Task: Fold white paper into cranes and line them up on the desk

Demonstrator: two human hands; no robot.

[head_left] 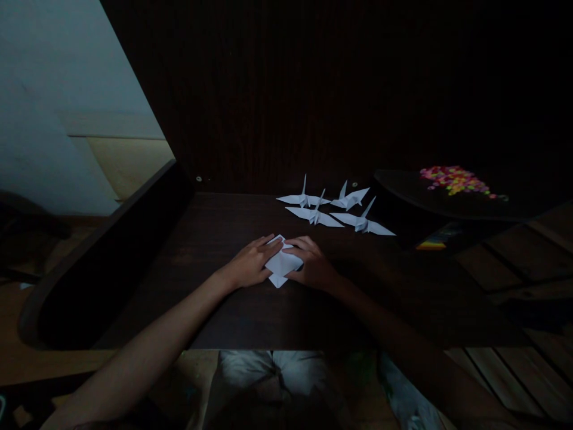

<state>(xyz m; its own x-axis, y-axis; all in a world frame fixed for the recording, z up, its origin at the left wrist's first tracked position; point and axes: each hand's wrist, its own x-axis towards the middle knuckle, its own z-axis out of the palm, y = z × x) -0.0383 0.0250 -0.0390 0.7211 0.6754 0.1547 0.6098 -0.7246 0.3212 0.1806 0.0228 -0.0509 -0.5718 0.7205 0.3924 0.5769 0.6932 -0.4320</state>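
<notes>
A white sheet of paper (280,264), folded into a kite-like diamond, lies on the dark desk in front of me. My left hand (251,260) holds its left side, fingertips on the upper edge and thumb lower down. From the right, my right hand (313,263) grips the paper, with curled fingers near the top corner and the thumb by the lower edge. The bottom point of the paper sticks out between the two thumbs. Just behind are several white paper cranes, among them a near left one (315,216) and a near right one (363,223).
The dark wooden desk (215,239) has a raised side panel (98,257) at left and a tall back panel (277,89). On a curved shelf (398,185) at right sits a pile of small colourful pieces (456,181). A yellow-orange item (430,245) shows below it.
</notes>
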